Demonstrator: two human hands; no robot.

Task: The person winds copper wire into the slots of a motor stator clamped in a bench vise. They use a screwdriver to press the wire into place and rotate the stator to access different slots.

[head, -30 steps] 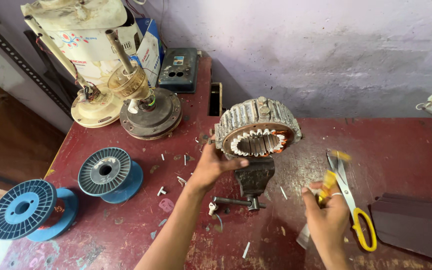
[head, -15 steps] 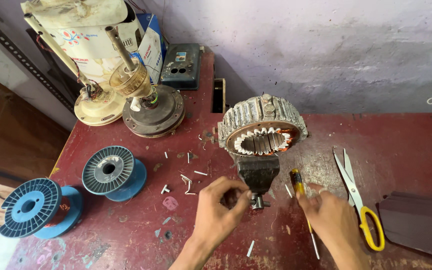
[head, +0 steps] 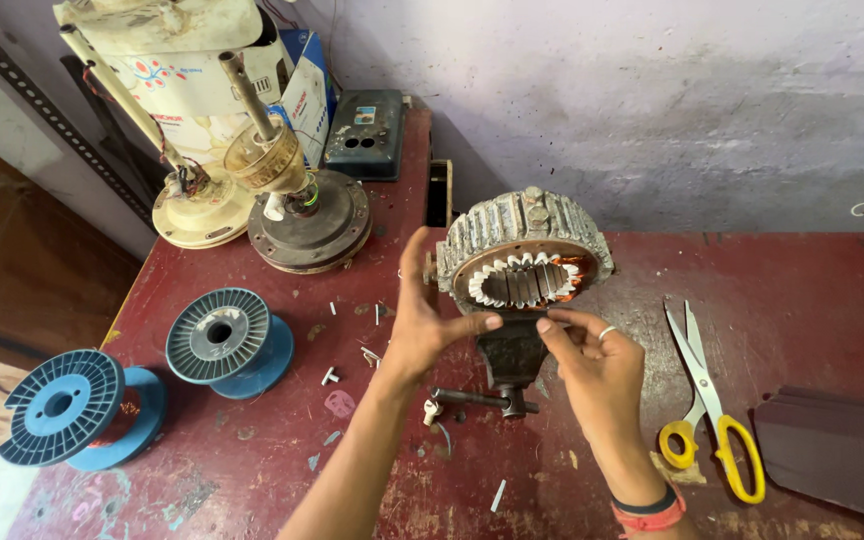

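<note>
We have the motor stator [head: 522, 262] clamped upright in the small vise [head: 508, 362] at the centre of the red desk [head: 802, 290]. Our left hand [head: 424, 328] rests open against its rim at nine o'clock, holding nothing. Our right hand [head: 592, 362] pinches at the lower slots at six o'clock; whether that grip holds anything we cannot tell. We judge steadying with the left while working one slot at a time is best. Scissors [head: 712, 405] lie at three o'clock.

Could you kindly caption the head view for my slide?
Both hands, left hand and right hand, meet at a motor stator clamped in a vise on a red table.
</note>
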